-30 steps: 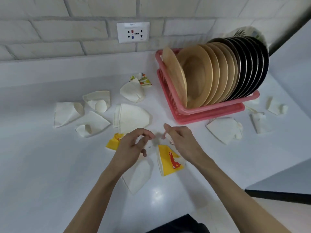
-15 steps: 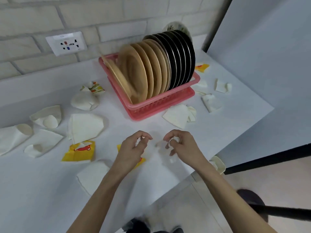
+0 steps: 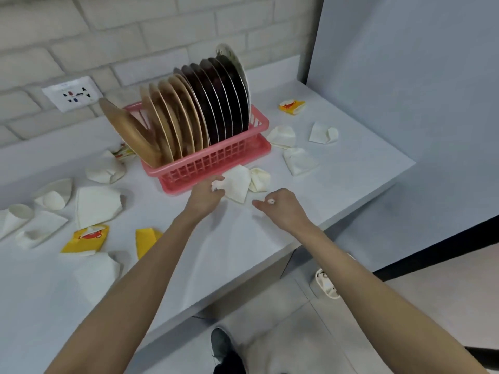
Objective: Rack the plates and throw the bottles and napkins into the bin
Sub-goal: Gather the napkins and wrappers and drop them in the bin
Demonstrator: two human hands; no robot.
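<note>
— Where's the folded paper napkin [image 3: 237, 182]?
— Just before the slatted pink plastic rack [image 3: 216, 160], toward the surface's [image 3: 351, 168] near edge; the left hand [image 3: 204, 197] pinches its corner.
— And the right hand [image 3: 282, 210]?
— Pinching a crumpled white scrap [image 3: 270, 201].

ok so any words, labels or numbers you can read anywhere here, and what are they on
None can be read.
Wall socket plate: small print along its top, too blurred.
Yellow napkins: a red picture, no legible words.
Printed wrapper beside the rack: too blurred.
</note>
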